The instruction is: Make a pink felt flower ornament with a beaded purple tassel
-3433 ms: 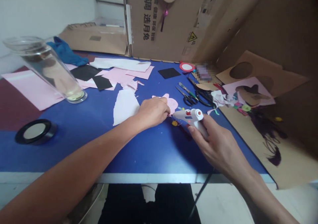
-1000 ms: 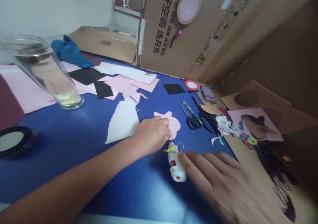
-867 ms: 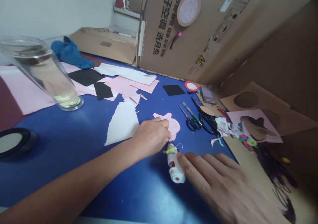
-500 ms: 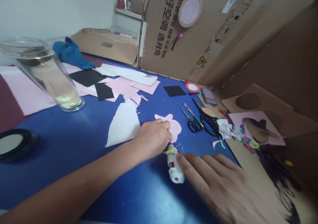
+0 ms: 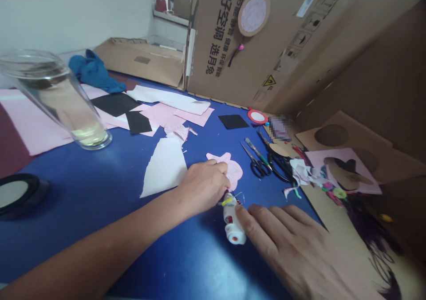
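Observation:
My left hand (image 5: 203, 187) rests on the blue table with its fingertips pressed on the edge of a pink paper cutout (image 5: 234, 170), which it seems to pinch. A white hot glue gun (image 5: 232, 224) lies on its side just below that cutout, its nozzle end pointing up toward the paper, with a small yellow bit and thin threads of glue there. My right hand (image 5: 293, 246) lies flat-fingered beside the glue gun, fingertips touching or nearly touching its body, gripping nothing.
A torn white paper piece (image 5: 163, 169) lies left of my left hand. Two pairs of scissors (image 5: 256, 167) lie to the right. A glass tumbler (image 5: 63, 100) stands at far left, beside pink and black paper sheets and a black tape roll (image 5: 16, 195). Cardboard walls (image 5: 233, 60) rise behind.
My right hand has let go of the glue gun, which earlier stood in its grip and now lies on the table. The left hand stays on the cutout. The view has shifted slightly.

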{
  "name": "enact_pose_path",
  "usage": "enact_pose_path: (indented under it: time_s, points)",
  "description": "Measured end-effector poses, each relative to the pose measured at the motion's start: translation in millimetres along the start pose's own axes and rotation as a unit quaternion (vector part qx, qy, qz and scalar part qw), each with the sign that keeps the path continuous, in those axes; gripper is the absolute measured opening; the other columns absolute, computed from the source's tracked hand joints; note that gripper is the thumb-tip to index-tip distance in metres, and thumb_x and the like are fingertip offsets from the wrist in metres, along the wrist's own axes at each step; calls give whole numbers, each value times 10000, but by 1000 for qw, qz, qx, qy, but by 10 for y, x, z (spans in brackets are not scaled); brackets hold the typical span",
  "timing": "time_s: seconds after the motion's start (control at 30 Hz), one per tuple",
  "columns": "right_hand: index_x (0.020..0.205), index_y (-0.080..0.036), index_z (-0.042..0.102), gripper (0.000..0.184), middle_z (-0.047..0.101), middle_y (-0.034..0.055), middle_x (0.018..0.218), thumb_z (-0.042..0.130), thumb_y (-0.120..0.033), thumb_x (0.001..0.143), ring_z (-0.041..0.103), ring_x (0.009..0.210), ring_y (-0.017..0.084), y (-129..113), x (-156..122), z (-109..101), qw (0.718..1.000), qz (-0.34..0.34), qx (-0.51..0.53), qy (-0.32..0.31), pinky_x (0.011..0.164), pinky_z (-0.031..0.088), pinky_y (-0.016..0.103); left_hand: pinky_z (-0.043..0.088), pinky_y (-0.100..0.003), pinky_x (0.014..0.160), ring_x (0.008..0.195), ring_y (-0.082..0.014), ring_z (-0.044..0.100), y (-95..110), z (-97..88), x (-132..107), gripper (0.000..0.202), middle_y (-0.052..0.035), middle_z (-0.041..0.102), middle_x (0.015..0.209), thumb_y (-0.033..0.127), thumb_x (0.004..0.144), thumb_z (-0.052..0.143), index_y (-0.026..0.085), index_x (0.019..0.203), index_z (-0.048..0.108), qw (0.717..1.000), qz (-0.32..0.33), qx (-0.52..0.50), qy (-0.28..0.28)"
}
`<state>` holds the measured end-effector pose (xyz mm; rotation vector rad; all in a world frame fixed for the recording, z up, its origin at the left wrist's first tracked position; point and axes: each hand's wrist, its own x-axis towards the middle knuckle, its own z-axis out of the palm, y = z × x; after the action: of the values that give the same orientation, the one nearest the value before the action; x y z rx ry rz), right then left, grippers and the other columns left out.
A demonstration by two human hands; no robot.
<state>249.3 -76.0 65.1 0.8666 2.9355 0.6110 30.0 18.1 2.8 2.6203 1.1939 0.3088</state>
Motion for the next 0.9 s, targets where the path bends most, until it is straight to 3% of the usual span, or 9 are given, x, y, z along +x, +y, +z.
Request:
enact_pose_path:
  time_s: [0.67, 0.9]
  points:
    - [1396, -99, 612, 446, 734, 50, 938, 331, -6, 1063, 698, 770, 208, -22, -1, -22, 1000, 4, -10, -6, 753, 485, 390, 410, -383, 730, 1057, -250, 674, -5, 9, -5, 292, -22, 754, 1094, 215, 1061, 589, 259, 957, 858, 1000, -2, -5, 1]
    - [1410, -117, 615, 438, 726, 43, 926, 380, -14, 1055, 678, 755, 203, -17, -1, -2, 1000, 3, -14, -1, 742, 475, 381, 385, -381, 703, 1029, -248, 671, -5, 18, 3, 292, -17, 749, 1062, 215, 1056, 597, 258, 919, 851, 1000, -3, -8, 8]
